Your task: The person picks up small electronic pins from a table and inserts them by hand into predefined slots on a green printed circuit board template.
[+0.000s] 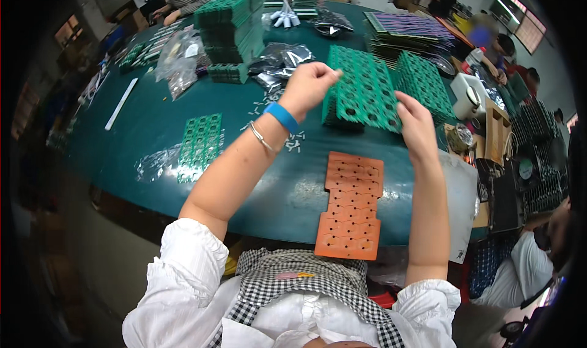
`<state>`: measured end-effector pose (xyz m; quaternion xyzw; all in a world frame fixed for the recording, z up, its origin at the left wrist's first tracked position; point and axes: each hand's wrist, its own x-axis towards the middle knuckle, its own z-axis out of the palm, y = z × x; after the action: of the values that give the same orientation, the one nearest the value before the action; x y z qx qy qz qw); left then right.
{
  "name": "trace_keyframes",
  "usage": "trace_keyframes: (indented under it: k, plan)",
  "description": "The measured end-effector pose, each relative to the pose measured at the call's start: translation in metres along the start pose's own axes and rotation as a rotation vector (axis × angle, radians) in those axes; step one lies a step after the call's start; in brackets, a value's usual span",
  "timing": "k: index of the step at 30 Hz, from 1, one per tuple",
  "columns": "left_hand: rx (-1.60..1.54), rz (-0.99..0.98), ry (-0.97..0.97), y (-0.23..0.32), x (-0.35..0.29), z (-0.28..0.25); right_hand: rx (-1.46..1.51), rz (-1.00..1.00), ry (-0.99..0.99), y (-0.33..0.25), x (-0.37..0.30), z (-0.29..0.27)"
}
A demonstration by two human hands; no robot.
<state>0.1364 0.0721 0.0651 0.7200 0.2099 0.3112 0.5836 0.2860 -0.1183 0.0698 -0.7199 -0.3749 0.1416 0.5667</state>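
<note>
Both my arms reach forward over the table. A green circuit board panel (362, 84) with rows of dark round spots lies tilted on top of a stack of similar panels. My left hand (309, 86), with a blue wristband and a metal bangle, pinches its left edge. At the lower right edge, my right hand (417, 123) grips the same panel between thumb and fingers. Nearer to me, an orange fixture plate (350, 207) with small dark holes and notched sides lies flat. Small pale parts (295, 141) are scattered beside my left wrist.
Another green panel (200, 141) lies left, near clear plastic film. A tall stack of green boards (229, 33) stands at the back, beside black bags (282, 64). Further stacks (422, 85) stand right. A white strip (121, 103) lies far left. Other people sit around the table.
</note>
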Motion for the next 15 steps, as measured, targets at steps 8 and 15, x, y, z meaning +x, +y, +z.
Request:
trace_keyframes:
  k: [8, 15]
  plan:
    - [0.280, -0.005, 0.129, -0.047, 0.071, -0.003, -0.207, 0.045, -0.013, 0.027, 0.075, 0.020]
    - [0.319, 0.020, 0.181, -0.054, 0.073, 0.003, -0.231, 0.019, 0.029, 0.043, 0.082, 0.024]
